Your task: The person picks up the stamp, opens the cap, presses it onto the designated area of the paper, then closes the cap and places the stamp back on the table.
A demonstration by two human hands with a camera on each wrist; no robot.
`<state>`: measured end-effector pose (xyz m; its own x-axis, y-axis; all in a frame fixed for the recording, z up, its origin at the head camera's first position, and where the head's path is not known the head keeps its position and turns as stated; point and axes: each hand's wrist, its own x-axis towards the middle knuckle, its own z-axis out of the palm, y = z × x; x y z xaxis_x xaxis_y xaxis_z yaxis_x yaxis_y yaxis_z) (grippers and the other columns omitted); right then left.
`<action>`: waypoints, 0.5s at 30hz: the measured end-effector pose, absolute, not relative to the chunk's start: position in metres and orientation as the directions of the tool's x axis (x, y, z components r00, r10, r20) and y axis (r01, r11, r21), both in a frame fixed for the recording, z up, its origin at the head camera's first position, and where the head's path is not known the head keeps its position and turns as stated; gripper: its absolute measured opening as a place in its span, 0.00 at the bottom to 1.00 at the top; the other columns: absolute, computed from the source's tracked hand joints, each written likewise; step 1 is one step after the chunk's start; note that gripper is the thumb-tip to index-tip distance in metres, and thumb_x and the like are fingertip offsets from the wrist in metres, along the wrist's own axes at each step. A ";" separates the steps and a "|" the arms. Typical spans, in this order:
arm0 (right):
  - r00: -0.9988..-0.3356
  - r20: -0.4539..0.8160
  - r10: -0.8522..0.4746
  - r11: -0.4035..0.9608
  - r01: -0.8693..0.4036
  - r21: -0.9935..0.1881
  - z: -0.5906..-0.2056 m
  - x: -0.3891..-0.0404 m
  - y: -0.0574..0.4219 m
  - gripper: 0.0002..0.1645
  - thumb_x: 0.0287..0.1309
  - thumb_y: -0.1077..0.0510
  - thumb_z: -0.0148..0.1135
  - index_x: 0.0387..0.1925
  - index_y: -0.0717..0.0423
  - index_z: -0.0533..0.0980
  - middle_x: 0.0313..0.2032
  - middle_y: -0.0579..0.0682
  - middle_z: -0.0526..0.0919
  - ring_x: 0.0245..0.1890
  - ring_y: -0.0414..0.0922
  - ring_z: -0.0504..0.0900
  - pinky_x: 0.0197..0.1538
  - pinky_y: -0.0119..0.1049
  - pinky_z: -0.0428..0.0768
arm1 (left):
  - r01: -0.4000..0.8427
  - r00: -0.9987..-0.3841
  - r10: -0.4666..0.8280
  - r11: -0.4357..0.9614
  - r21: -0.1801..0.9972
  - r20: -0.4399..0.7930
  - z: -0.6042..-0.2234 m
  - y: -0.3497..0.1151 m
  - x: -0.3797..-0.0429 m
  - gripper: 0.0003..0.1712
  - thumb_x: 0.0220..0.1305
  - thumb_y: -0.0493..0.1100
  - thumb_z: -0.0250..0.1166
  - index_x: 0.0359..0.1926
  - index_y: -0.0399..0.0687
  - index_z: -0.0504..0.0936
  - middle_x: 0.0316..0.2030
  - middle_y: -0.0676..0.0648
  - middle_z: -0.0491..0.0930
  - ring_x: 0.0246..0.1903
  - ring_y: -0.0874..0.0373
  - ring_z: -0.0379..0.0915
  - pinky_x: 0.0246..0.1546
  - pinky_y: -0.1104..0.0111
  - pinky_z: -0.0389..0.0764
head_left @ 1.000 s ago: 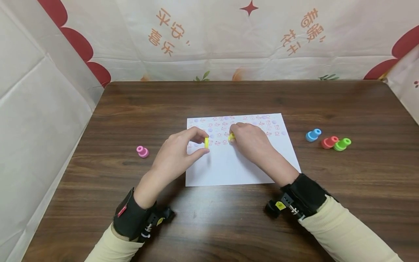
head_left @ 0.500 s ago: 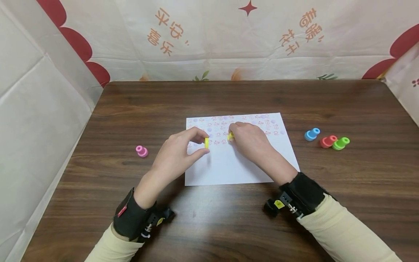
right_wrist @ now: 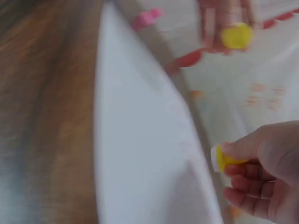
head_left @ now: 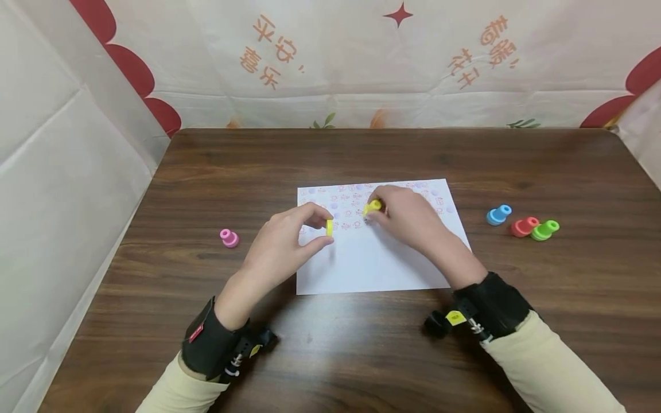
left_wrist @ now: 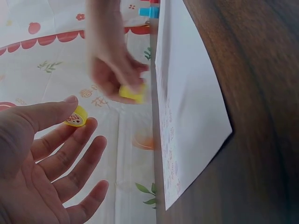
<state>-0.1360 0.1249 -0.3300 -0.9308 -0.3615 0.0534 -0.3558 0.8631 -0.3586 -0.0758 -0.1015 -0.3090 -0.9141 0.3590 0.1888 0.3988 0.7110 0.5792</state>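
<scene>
My left hand [head_left: 279,235] pinches a round yellow cap [head_left: 329,228] between thumb and index finger, over the left part of a white sheet of paper [head_left: 351,264]. In the left wrist view the cap [left_wrist: 77,116] shows a printed face, and the other fingers spread loosely. My right hand [head_left: 410,215] grips a small yellow stamp [head_left: 375,205] above the paper's printed rows. The right wrist view shows that stamp [right_wrist: 226,159] held sideways by thumb and curled fingers, its pale end turned toward the sheet. Rows of small red and purple prints cover the paper's far half.
A pink stamp [head_left: 229,238] stands left of the paper on the brown wooden table [head_left: 310,355]. To the right are a blue stamp [head_left: 498,214], a red one [head_left: 524,226] and a green one [head_left: 545,230]. A patterned cloth [head_left: 330,57] hangs behind the table.
My right hand has lifted off the paper and turned, so more of the yellow stamp shows. The left hand keeps its pinch on the cap. The head view has shifted slightly.
</scene>
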 end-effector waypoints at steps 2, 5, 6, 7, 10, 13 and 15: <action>-0.941 0.096 -0.324 0.832 -0.332 -0.444 -0.323 -0.135 0.131 0.12 0.56 0.56 0.67 0.40 0.57 0.79 0.30 0.52 0.81 0.29 0.49 0.74 0.32 0.42 0.75 | 0.399 -0.914 0.359 0.713 0.576 0.189 -0.309 -0.101 -0.076 0.18 0.56 0.47 0.71 0.46 0.51 0.78 0.40 0.48 0.86 0.43 0.57 0.79 0.45 0.55 0.81; -0.944 0.166 -0.285 0.769 -0.329 -0.548 -0.314 -0.131 0.137 0.13 0.56 0.57 0.67 0.42 0.57 0.79 0.30 0.53 0.81 0.30 0.48 0.75 0.33 0.42 0.77 | 0.386 -0.919 0.350 0.719 0.578 0.179 -0.308 -0.101 -0.076 0.17 0.56 0.47 0.71 0.46 0.52 0.78 0.40 0.48 0.86 0.43 0.57 0.79 0.45 0.55 0.81; -0.944 0.184 -0.272 0.750 -0.328 -0.574 -0.312 -0.129 0.138 0.13 0.56 0.58 0.67 0.42 0.57 0.78 0.31 0.53 0.81 0.31 0.48 0.75 0.35 0.43 0.78 | 0.381 -0.921 0.347 0.719 0.581 0.175 -0.308 -0.101 -0.076 0.17 0.56 0.47 0.71 0.46 0.52 0.78 0.40 0.48 0.86 0.43 0.57 0.79 0.45 0.55 0.81; -0.945 0.199 -0.260 0.731 -0.327 -0.599 -0.311 -0.127 0.139 0.13 0.56 0.58 0.67 0.42 0.57 0.78 0.32 0.54 0.82 0.32 0.48 0.76 0.37 0.44 0.79 | 0.376 -0.923 0.344 0.719 0.585 0.171 -0.308 -0.101 -0.076 0.17 0.56 0.46 0.71 0.46 0.52 0.78 0.40 0.48 0.86 0.43 0.57 0.79 0.45 0.55 0.81; -0.948 0.220 -0.230 0.685 -0.319 -0.655 -0.308 -0.120 0.141 0.14 0.56 0.58 0.67 0.44 0.57 0.78 0.34 0.53 0.83 0.33 0.47 0.76 0.41 0.46 0.81 | 0.370 -0.925 0.341 0.718 0.589 0.166 -0.309 -0.100 -0.076 0.17 0.56 0.47 0.71 0.46 0.52 0.78 0.40 0.48 0.86 0.43 0.58 0.79 0.45 0.55 0.81; -0.946 0.240 -0.220 0.657 -0.326 -0.680 -0.306 -0.113 0.141 0.13 0.56 0.58 0.67 0.44 0.57 0.78 0.34 0.53 0.83 0.32 0.46 0.76 0.41 0.47 0.81 | 0.375 -0.924 0.342 0.716 0.589 0.173 -0.309 -0.098 -0.077 0.18 0.56 0.47 0.71 0.47 0.52 0.79 0.41 0.48 0.86 0.43 0.58 0.79 0.45 0.55 0.81; -0.939 0.258 -0.226 0.646 -0.343 -0.682 -0.306 -0.109 0.140 0.13 0.56 0.59 0.67 0.44 0.57 0.79 0.33 0.53 0.83 0.31 0.45 0.75 0.40 0.46 0.81 | 0.375 -0.924 0.340 0.715 0.590 0.174 -0.309 -0.097 -0.077 0.18 0.56 0.47 0.70 0.47 0.52 0.79 0.40 0.48 0.86 0.43 0.58 0.79 0.45 0.55 0.81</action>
<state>-0.1088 0.1400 -0.3063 -0.9393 -0.2259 0.2582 -0.3428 0.6462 -0.6818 -0.0767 -0.0973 -0.3090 -0.9240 0.3404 0.1743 0.3748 0.7154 0.5897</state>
